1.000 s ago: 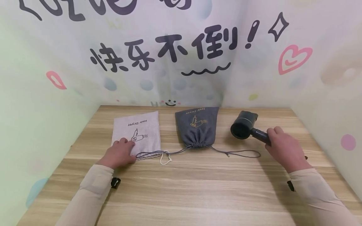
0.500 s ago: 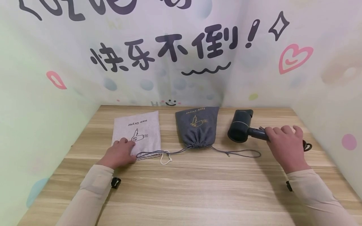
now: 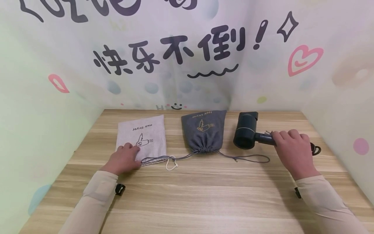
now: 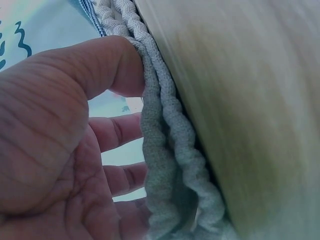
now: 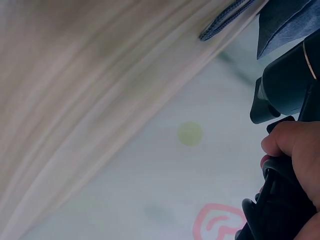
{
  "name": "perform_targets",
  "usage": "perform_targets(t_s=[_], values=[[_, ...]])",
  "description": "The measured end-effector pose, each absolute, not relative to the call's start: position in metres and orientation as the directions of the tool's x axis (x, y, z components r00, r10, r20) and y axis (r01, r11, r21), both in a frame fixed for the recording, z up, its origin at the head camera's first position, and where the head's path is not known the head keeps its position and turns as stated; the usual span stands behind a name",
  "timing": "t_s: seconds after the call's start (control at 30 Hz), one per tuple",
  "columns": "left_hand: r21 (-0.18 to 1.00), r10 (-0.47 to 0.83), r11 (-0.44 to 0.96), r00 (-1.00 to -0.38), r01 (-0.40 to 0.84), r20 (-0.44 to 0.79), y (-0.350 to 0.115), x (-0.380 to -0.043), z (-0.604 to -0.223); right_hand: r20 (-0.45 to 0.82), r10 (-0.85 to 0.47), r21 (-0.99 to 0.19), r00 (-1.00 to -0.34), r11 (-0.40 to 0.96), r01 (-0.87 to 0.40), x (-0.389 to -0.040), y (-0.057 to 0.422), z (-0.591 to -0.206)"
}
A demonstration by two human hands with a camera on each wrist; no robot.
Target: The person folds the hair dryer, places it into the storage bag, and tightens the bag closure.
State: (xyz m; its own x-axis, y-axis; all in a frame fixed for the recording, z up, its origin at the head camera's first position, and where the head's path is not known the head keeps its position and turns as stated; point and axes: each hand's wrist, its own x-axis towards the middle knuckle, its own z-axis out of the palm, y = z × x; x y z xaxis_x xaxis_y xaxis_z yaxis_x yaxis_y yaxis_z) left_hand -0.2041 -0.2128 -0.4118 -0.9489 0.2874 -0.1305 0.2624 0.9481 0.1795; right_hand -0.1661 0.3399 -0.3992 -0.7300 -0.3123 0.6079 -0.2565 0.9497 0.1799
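My right hand point(image 3: 294, 154) grips the handle of a dark hair dryer point(image 3: 245, 130) at the right side of the table, its head pointing left. In the right wrist view the dryer point(image 5: 287, 80) shows with the thumb along its handle, and a bundled black cord point(image 5: 275, 200) hangs by the hand. My left hand point(image 3: 124, 159) rests on the lower left of a light grey drawstring bag point(image 3: 155, 130), printed "Hair Dryer" and lying flat. The left wrist view shows the thumb at the bag's gathered mouth point(image 4: 160, 130), fingers lying against the fabric.
Between the hands lies a dark grey drawstring bag point(image 3: 204, 135) with gold print, its mouth gathered. Its cords point(image 3: 248, 158) stretch left and right, the left one crossing the light bag's edge. A printed cloth backdrop point(image 3: 175, 81) rises behind the wooden table point(image 3: 204, 195).
The right hand has turned the hair dryer, bringing its head slightly left and its side into view; the looped cord now shows to the right of the hand. The left hand has stayed put.
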Motion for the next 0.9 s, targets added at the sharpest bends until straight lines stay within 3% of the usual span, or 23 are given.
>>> perform_targets(t_s=[0.9], values=[[0.170,0.294,0.947,-0.947,0.271,-0.127,-0.212,-0.203,-0.411,0.611,-0.414,0.246,-0.674,0.909,-0.335,-0.158,0.317,-0.392]])
